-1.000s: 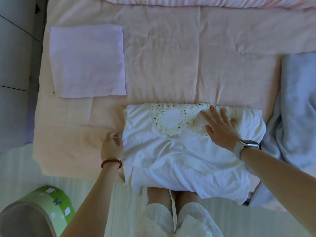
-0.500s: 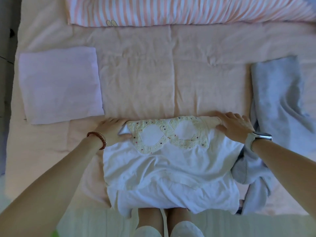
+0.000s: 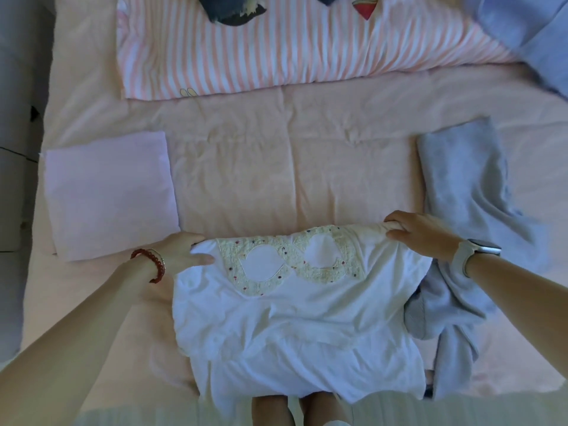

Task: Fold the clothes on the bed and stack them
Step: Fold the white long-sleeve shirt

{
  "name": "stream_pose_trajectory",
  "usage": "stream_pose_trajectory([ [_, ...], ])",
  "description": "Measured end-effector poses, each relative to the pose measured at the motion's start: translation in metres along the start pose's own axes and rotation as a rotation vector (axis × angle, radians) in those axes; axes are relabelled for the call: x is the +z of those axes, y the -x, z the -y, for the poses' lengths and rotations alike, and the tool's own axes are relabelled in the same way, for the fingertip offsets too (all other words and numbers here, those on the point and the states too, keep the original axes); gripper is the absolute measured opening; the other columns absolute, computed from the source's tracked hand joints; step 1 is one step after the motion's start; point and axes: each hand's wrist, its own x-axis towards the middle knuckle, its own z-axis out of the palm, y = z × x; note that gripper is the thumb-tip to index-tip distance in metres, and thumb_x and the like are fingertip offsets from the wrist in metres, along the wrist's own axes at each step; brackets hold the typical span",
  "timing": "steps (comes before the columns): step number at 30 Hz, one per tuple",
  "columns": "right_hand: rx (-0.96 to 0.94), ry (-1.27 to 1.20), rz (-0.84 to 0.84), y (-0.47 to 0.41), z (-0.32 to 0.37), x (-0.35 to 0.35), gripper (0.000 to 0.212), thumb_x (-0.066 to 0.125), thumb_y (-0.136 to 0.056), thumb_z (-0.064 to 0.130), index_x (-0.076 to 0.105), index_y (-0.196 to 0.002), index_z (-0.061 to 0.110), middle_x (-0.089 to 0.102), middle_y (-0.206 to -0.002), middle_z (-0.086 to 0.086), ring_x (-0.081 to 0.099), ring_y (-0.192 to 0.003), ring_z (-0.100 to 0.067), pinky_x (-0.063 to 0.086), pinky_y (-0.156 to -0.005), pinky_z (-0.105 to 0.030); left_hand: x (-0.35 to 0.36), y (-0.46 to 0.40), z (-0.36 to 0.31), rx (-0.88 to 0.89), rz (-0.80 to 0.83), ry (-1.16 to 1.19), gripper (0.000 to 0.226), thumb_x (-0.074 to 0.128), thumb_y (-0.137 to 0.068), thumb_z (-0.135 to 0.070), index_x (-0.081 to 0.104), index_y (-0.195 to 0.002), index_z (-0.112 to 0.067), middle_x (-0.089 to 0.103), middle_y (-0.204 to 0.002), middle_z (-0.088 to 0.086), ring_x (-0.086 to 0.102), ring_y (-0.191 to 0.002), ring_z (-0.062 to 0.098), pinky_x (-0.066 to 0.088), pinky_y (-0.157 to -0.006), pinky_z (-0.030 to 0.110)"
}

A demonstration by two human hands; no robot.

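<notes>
Peach-pink quilted cotton covers the whole bed (image 3: 292, 167) that we lean over, creased along its stitched seams. Across the far side lies a long pillow in pink-and-white striped fabric (image 3: 276, 53), and on its far edge we see a dark denim piece with a frayed hem (image 3: 226, 7), only partly in view. A crumpled grey-blue soft garment (image 3: 461, 235) sprawls along the right side of the bed, its lower part bunched just beside the piece we are handling. In the far right corner sits a pale blue cloth (image 3: 528, 35), blurred, so we cannot tell what it is.

Nearest to us, at the near edge of the bed, lies the white cotton top with a cream lace yoke and two rounded cut-out panels (image 3: 295, 318); its lower hem hangs over the edge in front of our legs. To its left, well apart from the grey-blue garment, rests a neatly folded square of pale lilac cloth (image 3: 107, 195), flat on the quilt.

Our left hand (image 3: 184, 253) grips the far left corner of the white top, thumb lying on the fabric and fingers curled under the edge. Our right hand (image 3: 421, 233) pinches the far right corner, fingers bent over the bunched fabric. A red beaded bracelet (image 3: 153, 265) circles the left wrist, and a smartwatch with a pale strap (image 3: 476, 253) sits on the right wrist.
</notes>
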Motion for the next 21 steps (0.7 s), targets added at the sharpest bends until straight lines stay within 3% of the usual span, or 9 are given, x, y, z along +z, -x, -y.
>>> stream_pose_trajectory([
  [3,-0.007,0.041,-0.089,-0.004,-0.001,-0.029,0.022,0.054,-0.092,0.032,0.057,-0.112,0.024,0.067,-0.100,-0.001,0.051,-0.076,-0.016,0.034,-0.062,-0.029,-0.020,0.005,-0.008,0.034,-0.049,0.007,0.031,0.067,-0.084,-0.027,0.063,-0.099,0.001,0.063,-0.088,0.013,0.054,-0.078,0.021,0.038,-0.067,0.027],
  [6,0.030,0.091,-0.203,-0.011,0.002,-0.059,0.023,0.052,-0.093,0.032,0.057,-0.114,0.024,0.065,-0.109,-0.002,0.057,-0.090,-0.023,0.037,-0.067,-0.030,-0.052,0.001,-0.030,0.047,-0.171,0.025,0.022,0.067,-0.084,-0.029,0.058,-0.086,-0.009,0.057,-0.082,0.005,0.051,-0.077,0.020,0.033,-0.061,0.026],
  [8,0.039,0.094,-0.327,-0.018,0.007,-0.078,0.024,0.052,-0.093,0.030,0.058,-0.115,0.020,0.064,-0.113,-0.006,0.058,-0.101,-0.028,0.041,-0.073,-0.033,-0.075,-0.008,-0.044,0.055,-0.311,-0.019,0.019,0.065,-0.086,-0.032,0.060,-0.094,-0.016,0.063,-0.094,0.009,0.054,-0.087,0.025,0.035,-0.064,0.026],
  [11,0.037,0.051,-0.553,-0.028,0.017,-0.105,0.024,0.053,-0.093,0.022,0.059,-0.112,0.010,0.064,-0.109,-0.013,0.057,-0.100,-0.035,0.043,-0.073,-0.038,-0.110,-0.020,-0.066,0.062,-0.606,-0.119,0.041,0.060,-0.089,-0.034,0.056,-0.125,-0.015,0.060,-0.122,0.010,0.053,-0.110,0.031,0.039,-0.084,0.034],
  [15,0.008,0.003,-0.756,-0.033,0.028,-0.121,0.021,0.056,-0.090,0.017,0.060,-0.107,0.005,0.062,-0.102,-0.018,0.055,-0.097,-0.038,0.042,-0.072,-0.042,-0.128,-0.025,-0.081,0.207,-0.934,-0.155,0.032,0.062,-0.088,-0.023,0.060,-0.115,-0.007,0.061,-0.115,0.016,0.055,-0.104,0.035,0.041,-0.080,0.039],
  [21,-0.094,0.090,-0.664,-0.004,0.024,-0.069,0.015,0.070,-0.078,0.006,0.064,-0.091,0.001,0.062,-0.083,-0.018,0.061,-0.074,-0.040,0.045,-0.066,-0.045,-0.083,-0.008,-0.054,0.271,-0.757,-0.379,0.021,0.069,-0.076,0.002,0.065,-0.097,0.003,0.063,-0.094,0.023,0.061,-0.084,0.040,0.047,-0.066,0.045],
])
